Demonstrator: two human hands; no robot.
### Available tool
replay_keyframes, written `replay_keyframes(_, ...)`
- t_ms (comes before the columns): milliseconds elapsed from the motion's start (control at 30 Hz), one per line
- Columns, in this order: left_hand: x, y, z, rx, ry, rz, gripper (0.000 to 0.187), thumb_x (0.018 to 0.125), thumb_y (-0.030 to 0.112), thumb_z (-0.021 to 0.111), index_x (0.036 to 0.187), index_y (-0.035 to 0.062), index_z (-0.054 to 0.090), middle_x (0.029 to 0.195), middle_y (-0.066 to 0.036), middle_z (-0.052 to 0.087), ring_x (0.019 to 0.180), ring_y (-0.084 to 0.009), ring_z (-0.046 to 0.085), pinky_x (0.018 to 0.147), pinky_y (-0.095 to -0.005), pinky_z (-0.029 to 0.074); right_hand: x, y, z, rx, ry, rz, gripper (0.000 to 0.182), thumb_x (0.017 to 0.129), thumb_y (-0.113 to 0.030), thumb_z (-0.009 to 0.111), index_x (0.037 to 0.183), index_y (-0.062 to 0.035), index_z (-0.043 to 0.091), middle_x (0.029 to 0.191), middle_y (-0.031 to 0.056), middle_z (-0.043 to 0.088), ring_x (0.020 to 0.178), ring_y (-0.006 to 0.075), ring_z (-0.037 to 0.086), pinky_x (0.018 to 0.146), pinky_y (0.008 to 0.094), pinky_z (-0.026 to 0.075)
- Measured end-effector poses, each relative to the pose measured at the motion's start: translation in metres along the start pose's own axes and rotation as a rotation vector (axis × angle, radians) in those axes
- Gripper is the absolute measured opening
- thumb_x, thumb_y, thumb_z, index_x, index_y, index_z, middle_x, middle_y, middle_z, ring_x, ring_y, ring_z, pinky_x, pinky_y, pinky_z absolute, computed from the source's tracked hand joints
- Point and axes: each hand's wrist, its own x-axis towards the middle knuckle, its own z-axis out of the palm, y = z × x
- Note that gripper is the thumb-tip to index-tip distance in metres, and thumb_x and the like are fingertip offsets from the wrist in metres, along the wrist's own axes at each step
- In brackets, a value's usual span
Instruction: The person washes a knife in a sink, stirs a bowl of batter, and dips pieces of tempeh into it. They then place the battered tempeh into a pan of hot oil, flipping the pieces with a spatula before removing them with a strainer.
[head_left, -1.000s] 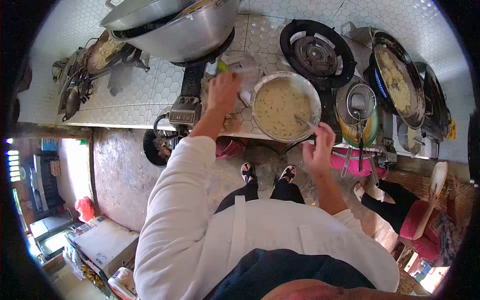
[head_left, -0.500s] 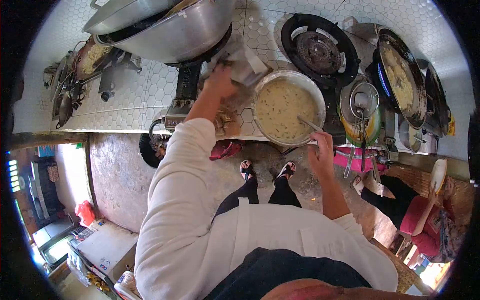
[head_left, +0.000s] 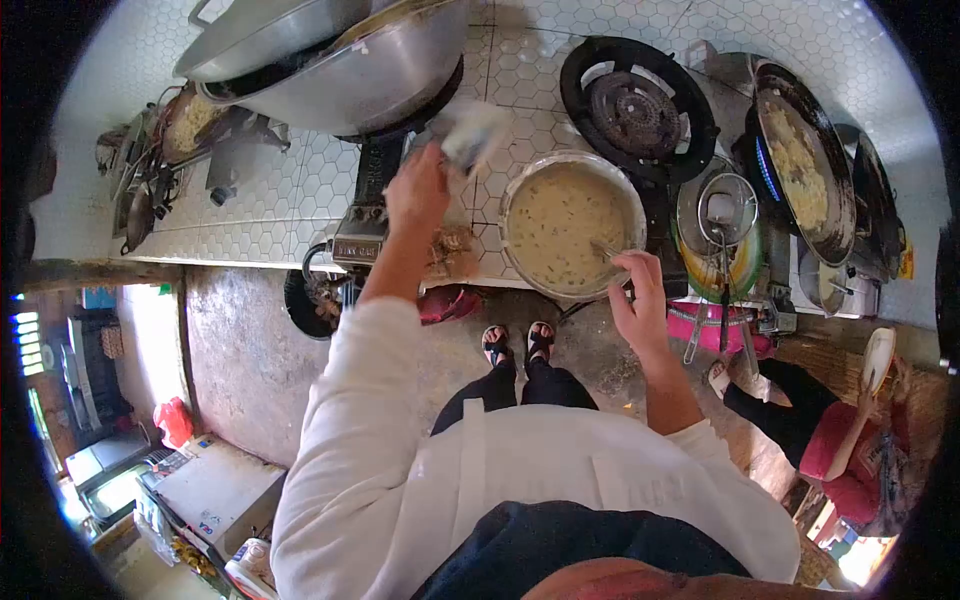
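Note:
My right hand (head_left: 638,290) is closed at the front right rim of a metal bowl (head_left: 512,240), pinching the handle of a spoon (head_left: 608,249) whose other end dips into the batter. That batter (head_left: 570,220) is pale yellow with small green bits. Farther left, my left hand (head_left: 418,190) is closed over the counter in front of the big pot, its fingers at a white-and-grey packet (head_left: 472,138) that is smeared by motion. A clear plastic bag with something brown (head_left: 452,252) lies at the counter edge below it.
A large aluminium pot (head_left: 390,80) stands on a burner at the back left. Behind the bowl is a bare burner (head_left: 640,108). To the right, a pan (head_left: 800,165) of frying food sits over a blue flame, near a strainer (head_left: 728,205). Another person (head_left: 850,440) holds a white dish at lower right.
My left hand has shifted slightly left and toward me, with the packet still blurred beside it. The spoon handle has dropped lower, and my right hand now sits closer over the bowl's rim.

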Motion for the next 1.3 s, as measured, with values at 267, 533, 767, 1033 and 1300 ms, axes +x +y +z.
replay_keyframes(267,-0.128,-0.095,-0.048,0.022,0.671,-0.674,0.044,0.075,0.012,0.056,0.114,-0.0034,0.042,0.100,-0.017,0.056,0.093,-0.0341,0.054,0.085,-0.0400,0.043,-0.024,-0.013,0.006,0.028,0.007,-0.168,0.035,0.068,0.001,0.053,0.103,-0.0034,0.051,0.100,0.0155,0.051,0.096,0.0331,0.049,0.083,0.0399,0.041)
replay_keyframes(533,-0.041,-0.295,-0.007,0.567,-0.100,-0.349,0.050,0.083,0.027,0.046,0.125,0.0016,0.035,0.119,-0.021,0.044,0.104,-0.0360,0.048,0.082,-0.0455,0.041,-0.115,-0.028,0.022,-0.082,0.237,0.134,0.033,0.068,-0.001,0.053,0.101,-0.0054,0.051,0.095,0.0150,0.050,0.087,0.0339,0.052,0.075,0.0412,0.044)
replay_keyframes(767,0.018,-0.335,0.006,0.706,-0.723,-0.078,0.050,0.084,0.030,0.046,0.125,0.0032,0.035,0.122,-0.021,0.043,0.107,-0.0349,0.047,0.083,-0.0430,0.041,-0.209,-0.073,0.019,-0.058,0.337,0.507,0.032,0.069,-0.006,0.054,0.101,-0.0070,0.052,0.097,0.0150,0.049,0.092,0.0348,0.051,0.079,0.0412,0.044)
replay_keyframes(1033,-0.044,-0.212,0.022,0.696,-0.335,0.091,0.045,0.083,0.031,0.045,0.121,0.0068,0.040,0.118,-0.019,0.047,0.103,-0.0334,0.049,0.082,-0.0424,0.042,-0.336,-0.014,-0.060,-0.180,0.730,0.824,0.031,0.069,-0.011,0.058,0.099,-0.0064,0.053,0.093,0.0160,0.050,0.088,0.0319,0.052,0.078,0.0385,0.044)
replay_keyframes(1300,-0.155,-0.041,0.131,0.459,-0.327,0.299,0.039,0.083,0.031,0.044,0.117,0.0104,0.044,0.113,-0.017,0.050,0.100,-0.0318,0.051,0.081,-0.0418,0.043,-0.405,0.168,-0.198,0.540,1.181,0.809,0.019,0.074,-0.016,0.058,0.090,-0.0080,0.052,0.078,0.0036,0.049,0.074,0.0159,0.050,0.066,0.0272,0.041)
